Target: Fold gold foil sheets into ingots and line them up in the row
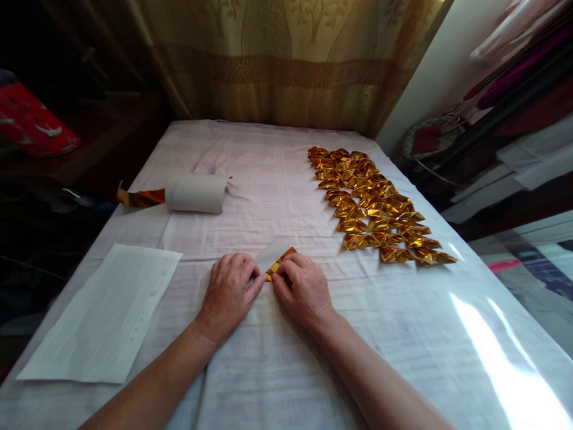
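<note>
Between my hands lies a small sheet of gold foil paper (286, 254), partly folded, with its pale side showing toward the back. My left hand (233, 283) presses its thumb and fingers at the near left corner of the sheet. On the sheet's right edge, my right hand (304, 286) has its fingers bent and pinched together over the gold strip. Both hands rest low on the white cloth. Fingertips cover part of the foil, so its full shape is hidden.
Rows of folded gold foil pieces (371, 203) stand at the back right. A white roll (196, 193) lies back left, with a copper-coloured foil strip (145, 198) at its left end. Printed paper (105, 313) lies at the left on the cloth-covered table (268, 143). A curtain (277, 71) hangs behind.
</note>
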A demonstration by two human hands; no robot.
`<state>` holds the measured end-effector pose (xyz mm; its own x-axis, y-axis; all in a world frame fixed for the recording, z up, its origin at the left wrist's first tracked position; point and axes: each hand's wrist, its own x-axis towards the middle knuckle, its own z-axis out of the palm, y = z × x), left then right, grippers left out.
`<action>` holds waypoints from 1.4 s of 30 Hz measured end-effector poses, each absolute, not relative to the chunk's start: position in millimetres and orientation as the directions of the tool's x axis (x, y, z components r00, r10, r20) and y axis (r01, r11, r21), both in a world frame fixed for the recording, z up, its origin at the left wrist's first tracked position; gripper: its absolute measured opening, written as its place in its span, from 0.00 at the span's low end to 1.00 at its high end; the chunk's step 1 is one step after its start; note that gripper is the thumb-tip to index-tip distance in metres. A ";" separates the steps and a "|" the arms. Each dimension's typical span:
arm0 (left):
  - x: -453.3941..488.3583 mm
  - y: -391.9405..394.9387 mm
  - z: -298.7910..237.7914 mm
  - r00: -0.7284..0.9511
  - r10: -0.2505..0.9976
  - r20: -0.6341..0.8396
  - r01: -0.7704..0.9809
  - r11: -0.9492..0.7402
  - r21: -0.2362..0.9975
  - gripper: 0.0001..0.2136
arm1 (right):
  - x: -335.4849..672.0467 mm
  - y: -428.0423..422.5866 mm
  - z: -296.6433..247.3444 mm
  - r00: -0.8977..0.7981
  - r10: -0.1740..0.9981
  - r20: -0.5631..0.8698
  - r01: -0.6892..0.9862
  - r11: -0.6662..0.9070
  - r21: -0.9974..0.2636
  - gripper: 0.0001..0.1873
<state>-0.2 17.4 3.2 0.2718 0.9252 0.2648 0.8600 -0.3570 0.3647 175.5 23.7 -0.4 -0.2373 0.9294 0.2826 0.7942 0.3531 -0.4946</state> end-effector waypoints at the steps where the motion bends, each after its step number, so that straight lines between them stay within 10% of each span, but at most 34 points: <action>1: 0.0 17.5 3.2 0.268 0.927 0.262 0.862 -0.352 0.365 0.05 | 175.3 23.6 -0.5 -0.234 0.930 0.282 0.794 0.350 -0.496 0.06; 30: -5.8 20.3 3.4 0.286 0.940 0.188 0.826 -0.341 0.448 0.02 | 191.7 31.4 -0.3 -0.328 0.921 0.210 0.614 0.377 -0.693 0.07; 42: -7.6 21.8 1.6 0.294 0.934 0.205 0.808 -0.357 0.468 0.02 | 174.4 25.4 0.2 -0.229 0.955 0.187 0.787 0.295 -0.542 0.05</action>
<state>-7.6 21.8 1.6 0.2936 0.9338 0.2045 0.8083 -0.3567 0.4685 174.4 25.4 0.2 -0.2291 0.9553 0.1871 0.7871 0.2949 -0.5418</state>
